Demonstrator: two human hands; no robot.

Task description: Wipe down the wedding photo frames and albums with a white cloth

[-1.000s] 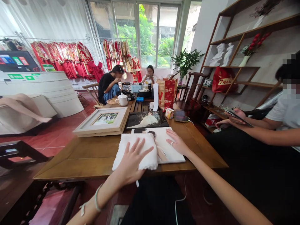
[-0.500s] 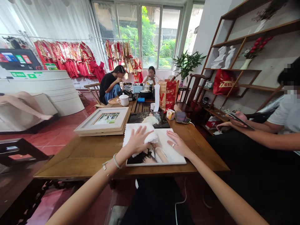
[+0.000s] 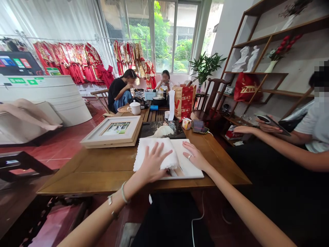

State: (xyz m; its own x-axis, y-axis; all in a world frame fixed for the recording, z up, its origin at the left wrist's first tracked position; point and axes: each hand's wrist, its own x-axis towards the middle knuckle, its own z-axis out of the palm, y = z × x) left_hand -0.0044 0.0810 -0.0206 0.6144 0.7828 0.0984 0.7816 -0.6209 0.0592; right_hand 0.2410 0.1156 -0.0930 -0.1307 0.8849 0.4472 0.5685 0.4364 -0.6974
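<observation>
A white cloth (image 3: 168, 151) with a scalloped edge covers much of a flat photo print (image 3: 191, 169) near the table's front edge. My left hand (image 3: 151, 163) lies flat on the cloth with its fingers spread, pressing it against the print. My right hand (image 3: 195, 156), with a ring on it, rests flat on the print's right side, fingers stretched out. Only the print's right part and a strip of its lower edge show; the cloth and left hand hide the rest. Behind it lies a second, dark picture (image 3: 149, 129).
Stacked picture frames (image 3: 88, 139) lie left on the wooden table (image 3: 100, 171). Behind are a white lidded cup (image 3: 135, 109), a red paper bag (image 3: 184, 103), a small box (image 3: 186, 123) and a phone (image 3: 199, 127). A person with a phone sits close on the right; two others sit beyond.
My left hand has slid with the cloth toward me and slightly left, over the print's lower part. My right hand has stayed at about the same place.
</observation>
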